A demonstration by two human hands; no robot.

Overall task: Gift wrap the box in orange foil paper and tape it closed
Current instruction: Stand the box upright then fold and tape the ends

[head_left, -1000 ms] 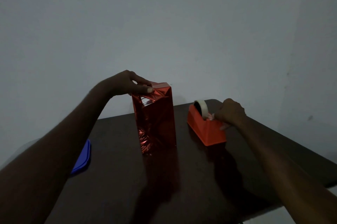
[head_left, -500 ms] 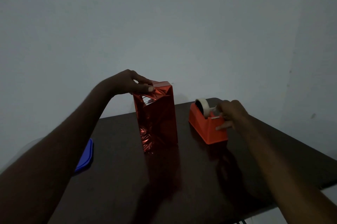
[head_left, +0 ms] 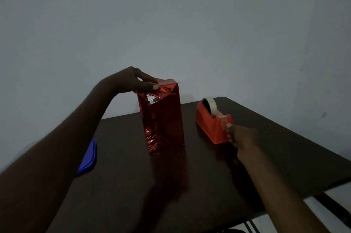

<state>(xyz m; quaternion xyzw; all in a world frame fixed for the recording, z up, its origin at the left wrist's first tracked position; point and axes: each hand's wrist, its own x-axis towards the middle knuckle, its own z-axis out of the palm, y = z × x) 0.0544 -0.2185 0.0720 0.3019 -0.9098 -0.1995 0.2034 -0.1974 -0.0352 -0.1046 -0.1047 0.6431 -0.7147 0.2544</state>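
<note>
Head view: the right hand [head_left: 242, 136] has drawn back from the tape roll [head_left: 209, 105] to the near end of the orange plastic dispenser [head_left: 213, 125] at 3 o'clock, fingers pinched, seemingly on a tape strip too faint to confirm. At centre of the dark glossy tabletop [head_left: 190, 175] stands the tall box [head_left: 161, 113], upright in crinkled, shiny orange foil, its folded top flap pinched by the left hand [head_left: 133, 80], so taping looks next.

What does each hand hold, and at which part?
Left hand pinches the wrapped box at its top foil fold. Right hand seems to pinch tape; unclear.
</note>
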